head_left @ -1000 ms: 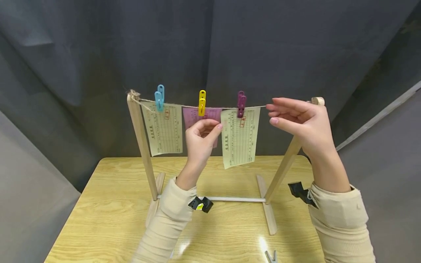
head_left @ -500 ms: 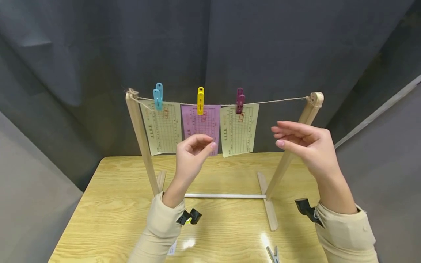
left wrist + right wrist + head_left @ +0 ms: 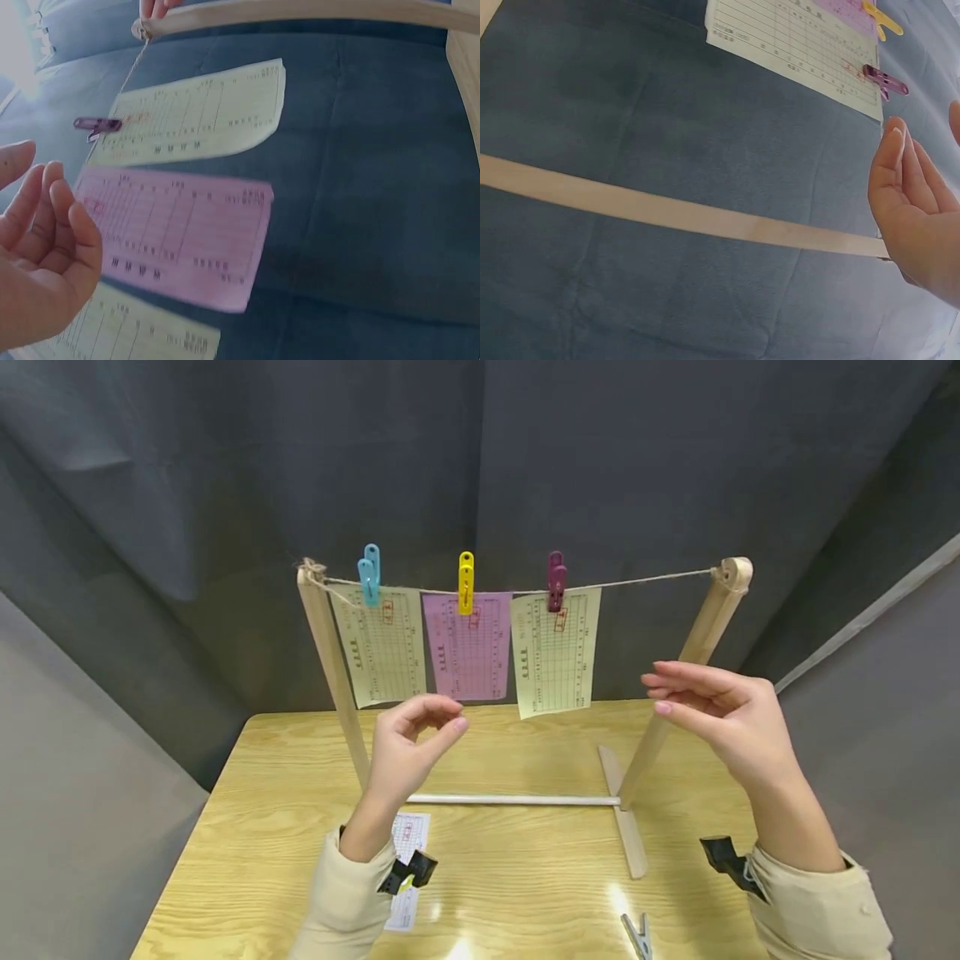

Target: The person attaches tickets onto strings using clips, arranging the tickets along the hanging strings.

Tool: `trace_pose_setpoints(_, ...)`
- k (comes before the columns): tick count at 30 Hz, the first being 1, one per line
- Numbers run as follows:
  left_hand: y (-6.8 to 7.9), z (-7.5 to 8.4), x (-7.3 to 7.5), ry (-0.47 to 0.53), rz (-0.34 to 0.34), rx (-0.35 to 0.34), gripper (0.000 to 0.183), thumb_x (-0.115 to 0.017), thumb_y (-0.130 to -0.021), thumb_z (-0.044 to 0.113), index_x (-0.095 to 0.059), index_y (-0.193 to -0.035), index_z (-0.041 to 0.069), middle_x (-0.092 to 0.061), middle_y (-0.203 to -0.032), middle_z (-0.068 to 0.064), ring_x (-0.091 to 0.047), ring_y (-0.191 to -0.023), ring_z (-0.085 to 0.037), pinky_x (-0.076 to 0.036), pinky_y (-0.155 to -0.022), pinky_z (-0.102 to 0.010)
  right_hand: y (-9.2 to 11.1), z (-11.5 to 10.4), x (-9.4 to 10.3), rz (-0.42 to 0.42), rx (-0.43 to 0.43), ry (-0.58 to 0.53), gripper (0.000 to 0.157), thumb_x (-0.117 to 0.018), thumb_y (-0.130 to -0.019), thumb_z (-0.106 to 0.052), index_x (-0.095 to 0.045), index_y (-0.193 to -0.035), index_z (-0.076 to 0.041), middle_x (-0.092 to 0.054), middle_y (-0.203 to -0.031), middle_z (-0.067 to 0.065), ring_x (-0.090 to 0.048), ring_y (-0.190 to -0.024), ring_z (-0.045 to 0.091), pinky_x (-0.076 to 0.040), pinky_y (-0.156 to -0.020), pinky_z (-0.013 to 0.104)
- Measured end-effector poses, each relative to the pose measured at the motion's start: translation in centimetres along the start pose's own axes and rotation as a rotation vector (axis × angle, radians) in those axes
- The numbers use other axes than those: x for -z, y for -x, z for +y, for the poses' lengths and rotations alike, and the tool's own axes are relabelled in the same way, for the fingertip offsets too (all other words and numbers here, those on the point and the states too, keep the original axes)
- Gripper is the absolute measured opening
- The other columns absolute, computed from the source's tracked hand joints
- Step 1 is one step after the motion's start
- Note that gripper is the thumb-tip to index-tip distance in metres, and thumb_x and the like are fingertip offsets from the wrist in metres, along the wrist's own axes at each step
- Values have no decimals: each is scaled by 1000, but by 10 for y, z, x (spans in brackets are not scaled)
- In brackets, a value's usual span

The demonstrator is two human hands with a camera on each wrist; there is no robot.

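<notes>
Three printed slips hang from a twine line (image 3: 652,579) in the head view. On the left a blue clothespin (image 3: 369,578) holds a pale yellow slip (image 3: 386,652). A yellow clothespin (image 3: 466,585) holds the pink slip (image 3: 472,652) in the middle. To its right, a purple clothespin (image 3: 557,583) holds another pale yellow slip (image 3: 557,660). My left hand (image 3: 408,743), loosely curved and holding nothing, is in front of and below the left and pink slips. Equally unladen, my right hand (image 3: 731,718) hovers before the right post with fingers relaxed.
The twine runs between two wooden posts (image 3: 330,652) of a stand joined by a white rod (image 3: 517,799). On the wooden table (image 3: 525,877) lie a white printed slip (image 3: 415,833), partly behind my left wrist, and a grey clothespin (image 3: 639,935). Dark curtain hangs behind.
Both hands have dropped away from the line, the left also moving left off the pink slip, the right lowering from the twine. The pink slip and the white slip on the table show more.
</notes>
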State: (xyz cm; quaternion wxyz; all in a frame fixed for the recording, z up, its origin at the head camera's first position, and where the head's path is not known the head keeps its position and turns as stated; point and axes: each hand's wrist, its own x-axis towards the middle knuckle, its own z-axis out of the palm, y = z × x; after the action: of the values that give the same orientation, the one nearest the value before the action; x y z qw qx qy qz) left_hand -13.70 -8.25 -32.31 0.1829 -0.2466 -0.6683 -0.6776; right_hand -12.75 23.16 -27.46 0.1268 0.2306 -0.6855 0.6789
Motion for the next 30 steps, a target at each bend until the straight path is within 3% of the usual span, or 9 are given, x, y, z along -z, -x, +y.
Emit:
trace_pose_setpoints(6,15,-10,18,-19,9,-22,16,-67,-78,-1,-61,-85,-13,-64,-79,-12,-57,-72,-8,-48,-67,-21,7,9,9,-53,-26,25,35,-59,-74,21,-60,-107,10,-68,-97,5,-66,-84,13,-50,-71,21)
trace_pose_setpoints(11,28,-18,35,-46,-14,-8,16,-67,-78,0,-61,-86,-13,-63,-79,-14,-57,-72,-8,-48,-67,-20,17,17,15,-37,-88,25,33,-60,-75,20,-59,-107,12,-68,-97,5,-65,-85,12,-50,-71,20)
trace_pose_setpoints(17,43,-29,54,-93,-44,59,12,-66,-78,-6,-61,-87,-12,-62,-79,-15,-56,-72,-7,-47,-66,-20,33,32,24,-14,-153,42,34,-59,-77,18,-56,-111,15,-68,-97,3,-65,-85,11,-50,-70,18)
trace_pose_setpoints(24,59,-43,72,-209,-85,173,16,-61,-73,-19,-61,-88,-14,-60,-76,-24,-55,-71,-5,-46,-63,-19,57,58,29,0,-231,96,35,-60,-79,14,-59,-113,7,-68,-97,-1,-65,-85,8,-50,-69,17)
trace_pose_setpoints(30,70,-54,80,-213,-106,235,15,-62,-76,-14,-61,-91,-12,-60,-78,-23,-55,-73,-6,-47,-64,-20,72,73,34,-2,-310,138,37,-61,-81,8,-56,-118,6,-67,-99,-4,-63,-87,7,-49,-71,17)
